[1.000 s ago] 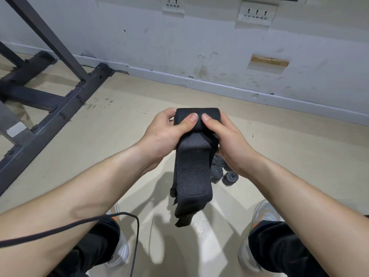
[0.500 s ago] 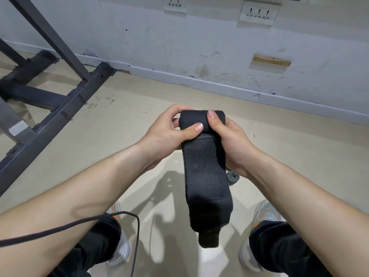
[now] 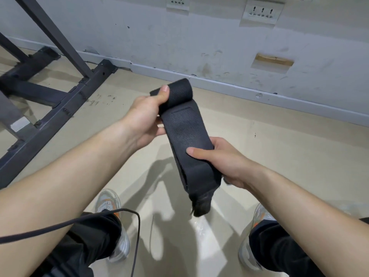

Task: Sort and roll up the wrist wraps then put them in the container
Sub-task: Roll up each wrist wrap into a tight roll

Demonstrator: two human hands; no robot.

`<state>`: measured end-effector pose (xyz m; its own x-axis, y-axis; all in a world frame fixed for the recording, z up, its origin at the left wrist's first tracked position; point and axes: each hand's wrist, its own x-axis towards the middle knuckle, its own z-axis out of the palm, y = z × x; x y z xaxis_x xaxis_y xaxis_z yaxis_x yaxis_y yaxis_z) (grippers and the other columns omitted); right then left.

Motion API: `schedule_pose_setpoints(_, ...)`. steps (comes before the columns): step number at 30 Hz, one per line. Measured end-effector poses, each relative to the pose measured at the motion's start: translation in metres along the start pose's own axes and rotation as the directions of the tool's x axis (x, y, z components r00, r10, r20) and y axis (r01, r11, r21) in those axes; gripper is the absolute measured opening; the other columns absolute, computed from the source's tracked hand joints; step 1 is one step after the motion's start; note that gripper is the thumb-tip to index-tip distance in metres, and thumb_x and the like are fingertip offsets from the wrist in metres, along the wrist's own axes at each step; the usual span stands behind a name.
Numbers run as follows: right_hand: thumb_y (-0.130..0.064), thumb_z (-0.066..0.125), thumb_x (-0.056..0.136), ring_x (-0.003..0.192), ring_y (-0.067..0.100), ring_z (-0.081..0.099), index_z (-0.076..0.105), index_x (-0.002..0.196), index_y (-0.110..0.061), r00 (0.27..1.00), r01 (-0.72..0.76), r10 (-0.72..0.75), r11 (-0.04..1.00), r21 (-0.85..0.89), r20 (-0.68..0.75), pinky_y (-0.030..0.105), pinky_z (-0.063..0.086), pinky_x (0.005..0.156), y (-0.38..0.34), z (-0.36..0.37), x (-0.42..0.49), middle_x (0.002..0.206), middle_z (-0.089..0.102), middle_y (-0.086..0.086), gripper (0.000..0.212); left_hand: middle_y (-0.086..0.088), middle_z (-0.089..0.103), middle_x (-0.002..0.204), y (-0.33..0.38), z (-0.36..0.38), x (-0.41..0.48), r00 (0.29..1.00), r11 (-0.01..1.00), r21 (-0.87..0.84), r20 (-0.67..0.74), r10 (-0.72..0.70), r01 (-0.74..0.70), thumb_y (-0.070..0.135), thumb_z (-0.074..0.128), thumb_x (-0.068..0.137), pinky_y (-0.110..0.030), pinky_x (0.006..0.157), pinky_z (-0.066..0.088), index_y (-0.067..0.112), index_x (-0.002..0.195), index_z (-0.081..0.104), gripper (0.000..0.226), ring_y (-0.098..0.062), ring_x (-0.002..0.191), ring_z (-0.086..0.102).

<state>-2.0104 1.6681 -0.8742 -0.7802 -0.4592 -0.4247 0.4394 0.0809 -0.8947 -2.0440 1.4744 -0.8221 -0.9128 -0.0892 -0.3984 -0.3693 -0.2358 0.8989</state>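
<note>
1. Two hands on one black wrist wrap (image 3: 185, 132), held in the air above the beige floor (image 3: 289, 148), in front of the grey wall (image 3: 199, 41).
2. Far left: dark metal frame (image 3: 60, 108) standing on the floor, base bar reaching the foot of the wall.
3. Lower left: thin black cable (image 3: 60, 226) crossing the left trouser leg, then bending down to the bottom edge.
4. Left shoe (image 3: 108, 202): grey with orange, flat on the floor, below the left forearm.
5. Left hand (image 3: 145, 116): closed round the wrap's upper end, left thumb (image 3: 164, 92) pressed on top of the fold, fingers mostly hidden behind the fabric.
6. Wrap itself: upper end folded over into a loop, stitched rectangular patch just below the fold, strip running diagonally down to the right, spanning both hands.
7. Right hand (image 3: 225, 162): gripping the strip's lower part, right thumb (image 3: 197, 151) flat across the front face, fingers curled behind.
8. Just below the right hand: wrap's tail hanging free, bunched, fuzzy dark tip, clear of the floor.
9. Right shoe (image 3: 261, 214): same grey and orange, partly covered by the black trouser leg.
10. Wall, upper right: white socket plate (image 3: 261, 12) at the top edge, rectangular cut-out (image 3: 272, 60) lower down.
</note>
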Motion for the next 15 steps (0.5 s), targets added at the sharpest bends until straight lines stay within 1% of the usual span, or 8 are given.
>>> schedule_pose_setpoints(2,-0.021,0.068,0.097,0.089,0.016,0.076,0.072,0.109,-0.008,1.0,-0.006,0.006,1.0,-0.018,0.03,0.024,0.058,0.073,0.006,0.003,0.001,0.101,0.08,0.003,0.017,0.009,0.075,0.071,0.005,-0.006,0.005,0.999,0.997,-0.073,-0.052,0.01,-0.014,0.037,0.056,0.104,-0.032,0.067,0.062,0.017,0.096,0.068,0.024,-0.009,0.068,0.074)
schedule_pose_setpoints(3,-0.024,0.068,0.098,0.092,0.018,0.076,0.072,0.11,-0.009,1.0,-0.002,0.003,1.0,-0.03,0.025,0.028,0.058,0.079,0.007,0.006,0.002,0.103,0.079,0.004,0.02,0.009,0.075,0.069,0.006,-0.008,0.007,0.997,0.995,-0.091,-0.079,0.023,-0.03,0.036,0.056,0.104,-0.031,0.065,0.062,0.016,0.096,0.067,0.023,-0.008,0.066,0.074)
schedule_pose_setpoints(4,-0.025,0.067,0.098,0.09,0.017,0.076,0.072,0.109,-0.009,1.0,0.008,-0.007,0.999,-0.033,0.019,0.028,0.058,0.078,0.01,0.008,0.003,0.101,0.079,0.003,0.02,0.01,0.075,0.069,0.006,-0.01,0.009,0.993,0.995,-0.093,-0.11,0.036,-0.046,0.035,0.057,0.104,-0.03,0.063,0.061,0.016,0.097,0.067,0.022,-0.007,0.065,0.073)
schedule_pose_setpoints(7,-0.028,0.065,0.099,0.065,0.012,0.07,0.07,0.097,-0.012,0.999,0.04,-0.04,0.999,-0.037,-0.015,0.024,0.054,0.061,0.013,0.014,0.004,0.077,0.076,-0.003,0.017,0.009,0.075,0.076,0.005,-0.018,0.018,0.977,0.993,-0.066,-0.199,0.079,-0.094,0.038,0.061,0.102,-0.032,0.068,0.06,0.017,0.105,0.065,0.021,-0.009,0.068,0.073)
schedule_pose_setpoints(8,-0.029,0.066,0.099,0.061,0.011,0.068,0.07,0.094,-0.012,0.998,0.054,-0.055,0.998,-0.043,-0.025,0.023,0.053,0.058,0.014,0.016,0.004,0.073,0.074,-0.003,0.019,0.007,0.075,0.082,0.005,-0.02,0.02,0.97,0.993,-0.057,-0.225,0.092,-0.107,0.038,0.061,0.101,-0.033,0.068,0.06,0.016,0.11,0.064,0.024,-0.01,0.07,0.072)
schedule_pose_setpoints(10,-0.031,0.069,0.097,0.065,0.011,0.07,0.072,0.095,-0.012,0.995,0.079,-0.084,0.993,-0.091,-0.046,0.024,0.053,0.062,0.016,0.018,0.006,0.077,0.075,-0.004,0.02,0.003,0.074,0.093,0.005,-0.022,0.024,0.955,0.99,-0.027,-0.269,0.124,-0.136,0.037,0.062,0.101,-0.031,0.062,0.06,0.013,0.118,0.059,0.029,-0.009,0.072,0.072)
schedule_pose_setpoints(12,-0.028,0.073,0.094,0.076,0.009,0.073,0.073,0.102,-0.013,0.992,0.101,-0.111,0.983,-0.156,-0.058,0.023,0.055,0.07,0.021,0.018,0.008,0.087,0.078,-0.005,0.016,0.001,0.071,0.098,0.003,-0.022,0.026,0.943,0.985,0.019,-0.286,0.171,-0.173,0.033,0.062,0.102,-0.028,0.057,0.059,0.015,0.115,0.055,0.023,-0.007,0.07,0.071)
schedule_pose_setpoints(15,-0.017,0.072,0.094,0.083,0.01,0.074,0.071,0.109,-0.011,0.997,0.068,-0.07,0.994,-0.086,-0.023,0.021,0.056,0.071,0.018,0.016,0.007,0.095,0.079,-0.003,0.017,-0.003,0.069,0.106,-0.001,-0.022,0.028,0.931,0.972,0.082,-0.28,0.236,-0.222,0.03,0.064,0.101,-0.028,0.055,0.057,0.01,0.122,0.053,0.03,-0.012,0.078,0.071)
